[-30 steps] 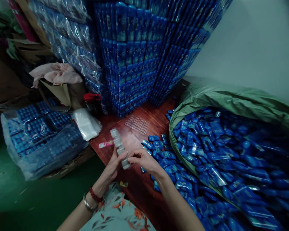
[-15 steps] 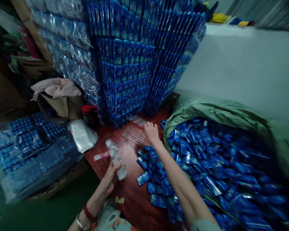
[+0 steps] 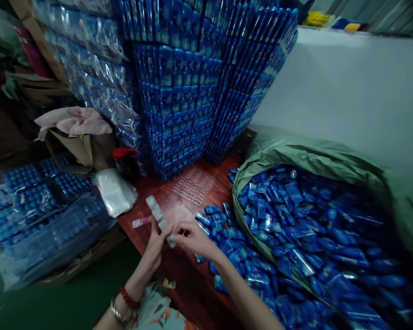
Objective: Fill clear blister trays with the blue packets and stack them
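Observation:
My left hand [image 3: 155, 245] holds a narrow pale strip of clear pieces [image 3: 156, 211] that slants up to the left. At the strip's lower end, my right hand [image 3: 189, 236] has its fingers pinched together, close to my left fingertips; what they grip is too small to make out. Beyond the hands, rows of small clear pieces [image 3: 193, 184] lie flat on the red-brown tabletop [image 3: 182, 270]. Loose blue packets [image 3: 239, 250] are heaped to the right of my right hand.
A green sack [image 3: 239, 188] full of blue packets stands at right. Tall stacks of blue bottles [image 3: 179, 105] rise behind. At left are clear plastic bags [image 3: 114, 192], a red-lidded container [image 3: 125, 155], a tan bag [image 3: 79, 149] and a wrapped blue pack [image 3: 41, 206].
My right hand has come back from the clear rows on the table to the lower end of the strip. The strip in my left hand has turned slightly. The view has shifted a little.

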A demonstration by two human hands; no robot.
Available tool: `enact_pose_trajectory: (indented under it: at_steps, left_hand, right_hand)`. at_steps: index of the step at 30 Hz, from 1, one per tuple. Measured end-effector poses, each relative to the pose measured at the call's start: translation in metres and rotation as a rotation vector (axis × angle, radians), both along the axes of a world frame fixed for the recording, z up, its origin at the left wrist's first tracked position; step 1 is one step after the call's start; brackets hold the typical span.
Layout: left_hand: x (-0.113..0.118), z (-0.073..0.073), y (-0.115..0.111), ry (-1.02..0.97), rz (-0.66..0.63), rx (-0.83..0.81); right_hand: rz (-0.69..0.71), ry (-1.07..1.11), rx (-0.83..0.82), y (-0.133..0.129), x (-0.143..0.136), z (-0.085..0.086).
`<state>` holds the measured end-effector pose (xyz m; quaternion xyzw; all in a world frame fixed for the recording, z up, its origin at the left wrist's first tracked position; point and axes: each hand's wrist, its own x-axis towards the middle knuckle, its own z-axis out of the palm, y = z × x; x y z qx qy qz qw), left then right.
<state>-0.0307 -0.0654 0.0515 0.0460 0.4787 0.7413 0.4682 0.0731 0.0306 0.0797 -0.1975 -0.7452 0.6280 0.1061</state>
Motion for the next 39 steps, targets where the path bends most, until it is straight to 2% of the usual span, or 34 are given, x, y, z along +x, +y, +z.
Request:
enact_pose_trajectory:
  at_steps: [3,7,10,12,14,15,18,21,23,25,30,32,34,36,39]
  left_hand:
    - [0.001,0.005,0.001,0.048,-0.030,-0.022]
    - [0.001,0.008,-0.003,0.022,-0.074,-0.032]
    - [0.000,0.006,-0.007,-0.020,-0.122,-0.057]
    - [0.000,0.004,-0.010,-0.033,-0.123,-0.055]
    - [-0.002,0.002,-0.014,-0.063,-0.085,-0.053]
    - [-0.004,0.001,-0.016,-0.085,-0.059,-0.053]
    - [-0.010,0.001,-0.025,-0.095,0.020,-0.048]
    - [-0.014,0.000,-0.034,-0.043,0.092,-0.084]
    - [-0.013,-0.002,-0.040,-0.044,0.093,-0.128]
    - [-0.008,-0.004,-0.043,-0.061,0.071,-0.165]
    - [0.008,-0.008,-0.045,-0.112,0.012,-0.167]
    - [0.011,-0.008,-0.045,-0.124,0.010,-0.162]
    - [0.009,-0.010,-0.044,-0.132,0.020,-0.161]
    - [0.004,-0.012,-0.041,-0.138,0.041,-0.154]
    - [-0.005,-0.016,-0.033,-0.127,0.049,-0.105]
  right_hand:
    - [0.010,0.045,-0.232,0.000,0.004,-0.003]
    - [0.003,0.071,-0.387,0.004,0.005,-0.007]
    - [0.016,0.053,-0.439,0.001,0.004,-0.008]
    - [0.037,0.044,-0.383,0.001,0.005,-0.005]
    - [0.015,0.036,-0.189,0.004,0.005,0.003]
    - [-0.012,0.030,-0.035,0.007,0.005,0.008]
    - [-0.105,-0.021,0.587,0.015,-0.004,0.020]
    - [-0.108,-0.162,1.132,0.019,-0.025,0.016]
    - [-0.050,-0.255,1.329,0.020,-0.044,0.004]
    - [0.008,-0.315,1.405,0.022,-0.062,-0.011]
    - [-0.010,-0.383,1.366,0.031,-0.081,-0.042]
    - [-0.035,-0.397,1.342,0.031,-0.076,-0.045]
    - [-0.098,-0.376,1.266,0.027,-0.065,-0.040]
    - [-0.118,-0.255,1.023,0.018,-0.049,-0.030]
    - [0.098,-0.049,0.537,0.001,-0.026,-0.012]
